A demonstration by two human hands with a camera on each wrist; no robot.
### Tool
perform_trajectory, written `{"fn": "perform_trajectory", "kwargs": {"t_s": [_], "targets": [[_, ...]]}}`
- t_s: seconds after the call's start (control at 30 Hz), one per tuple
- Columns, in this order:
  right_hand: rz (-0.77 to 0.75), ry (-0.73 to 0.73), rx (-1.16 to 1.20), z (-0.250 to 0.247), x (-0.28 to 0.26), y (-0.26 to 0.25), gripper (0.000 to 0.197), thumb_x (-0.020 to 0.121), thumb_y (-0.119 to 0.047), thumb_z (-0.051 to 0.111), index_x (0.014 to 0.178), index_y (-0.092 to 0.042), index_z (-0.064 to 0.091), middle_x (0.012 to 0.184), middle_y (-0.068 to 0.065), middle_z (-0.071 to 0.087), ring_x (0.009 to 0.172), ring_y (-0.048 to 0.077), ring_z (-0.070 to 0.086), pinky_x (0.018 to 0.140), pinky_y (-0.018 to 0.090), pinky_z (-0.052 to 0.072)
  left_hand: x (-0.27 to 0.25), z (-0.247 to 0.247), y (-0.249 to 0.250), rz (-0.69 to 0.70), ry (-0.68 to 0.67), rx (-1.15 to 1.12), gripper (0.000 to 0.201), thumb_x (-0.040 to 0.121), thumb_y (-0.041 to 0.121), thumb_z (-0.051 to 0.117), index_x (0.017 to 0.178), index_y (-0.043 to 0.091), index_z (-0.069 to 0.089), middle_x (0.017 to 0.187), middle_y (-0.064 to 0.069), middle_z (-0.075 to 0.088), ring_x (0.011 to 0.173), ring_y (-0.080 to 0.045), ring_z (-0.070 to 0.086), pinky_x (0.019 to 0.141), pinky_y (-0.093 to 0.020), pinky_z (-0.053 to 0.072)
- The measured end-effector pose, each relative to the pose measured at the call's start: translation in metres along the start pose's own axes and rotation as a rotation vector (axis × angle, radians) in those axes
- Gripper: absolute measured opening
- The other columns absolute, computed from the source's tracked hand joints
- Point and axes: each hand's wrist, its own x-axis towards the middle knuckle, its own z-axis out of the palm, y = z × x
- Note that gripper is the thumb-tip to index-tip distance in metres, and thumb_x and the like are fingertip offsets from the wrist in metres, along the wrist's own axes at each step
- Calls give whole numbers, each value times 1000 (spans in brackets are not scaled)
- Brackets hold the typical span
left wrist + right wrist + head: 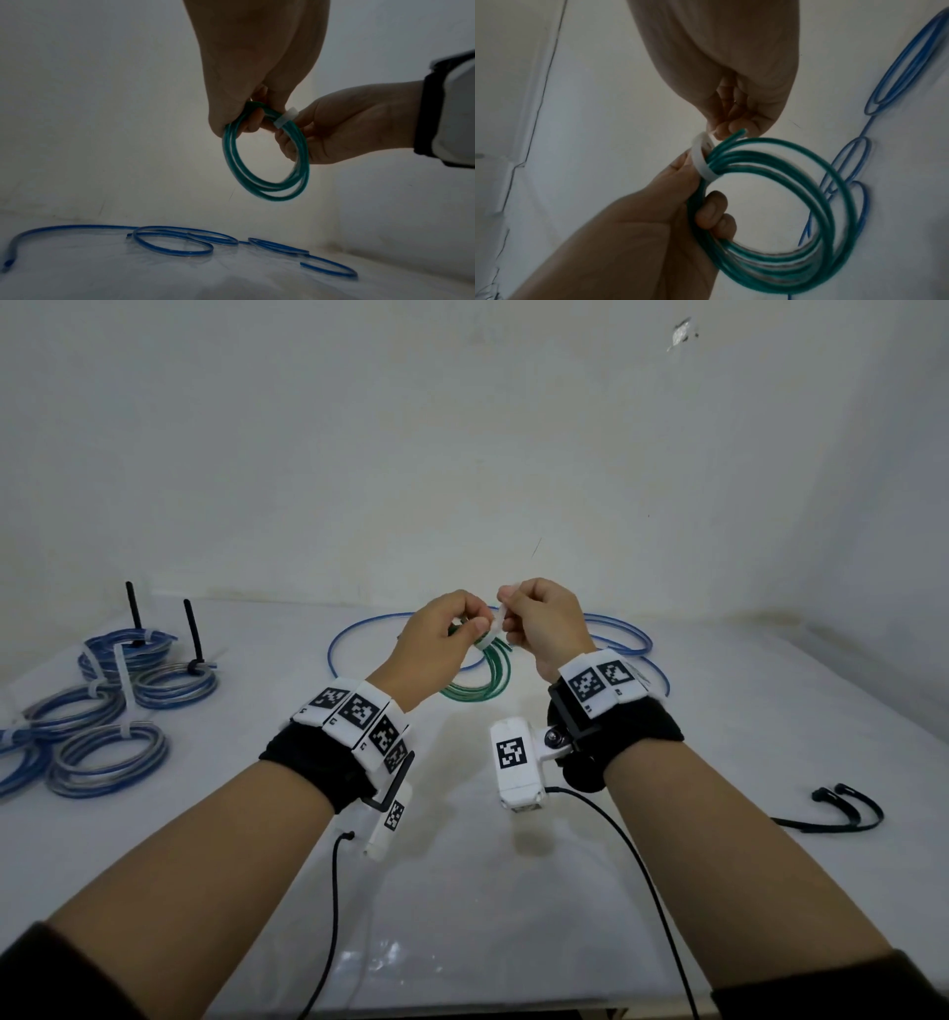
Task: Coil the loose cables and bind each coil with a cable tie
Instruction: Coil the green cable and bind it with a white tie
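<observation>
Left hand (436, 634) gripping coiled green cable (267, 162), right hand (544, 618) pinching white plastic cable tie (702, 160) around it, above white worktop (462, 891).

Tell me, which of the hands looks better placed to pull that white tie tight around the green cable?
Probably the right hand: it already pinches the white tie looped round the green cable. The left hand grips the coil itself, so it should hold the coil steady.

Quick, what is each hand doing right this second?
Left hand: fingers curled round the green cable coil, held up off the table.
Right hand: pinching the white plastic cable tie looped round that coil.
</observation>
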Motion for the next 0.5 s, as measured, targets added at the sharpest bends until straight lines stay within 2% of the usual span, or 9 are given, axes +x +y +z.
{"fn": "perform_trajectory", "kwargs": {"t_s": [0.1,0.2,0.3,0.37,0.43,0.5], "targets": [[6,63,-23,2,4,0,20,91,-8,57,71,-9,54,60,4,52,50,13,46,52,24,43,-2,2,0,3,-26,11,11,95,10,48,93,13,59,81,12,55,68,2,47,62,-6,34],[-4,115,-47,4,6,1,21,90,-10,58,70,-10,55,60,4,54,50,14,47,52,24,42,-1,1,1,-14,-13,7,11,95,13,49,92,13,59,78,11,55,63,3,46,60,-8,34],[58,17,26,4,2,-2,18,92,-16,57,76,-8,61,64,4,56,53,14,50,50,21,43,1,1,1,-46,56,12,9,94,14,51,89,14,58,77,10,56,68,1,48,62,-11,36],[97,-82,52,5,-3,-4,21,92,-21,58,76,-8,63,68,6,58,57,15,51,54,22,42,3,1,1,-54,120,23,9,93,13,52,88,14,59,78,9,56,70,0,49,63,-8,37],[97,-124,55,7,-6,-4,19,92,-16,58,75,-8,61,69,8,57,60,18,49,57,26,38,4,1,0,-51,162,33,9,93,12,52,87,14,59,77,11,56,71,0,49,62,-4,37],[98,-101,46,10,-7,-3,18,92,-11,56,74,-7,58,69,8,60,60,18,52,61,28,41,3,1,-1,-34,154,36,10,93,12,51,86,14,59,77,12,55,70,1,49,61,-3,36]]}}
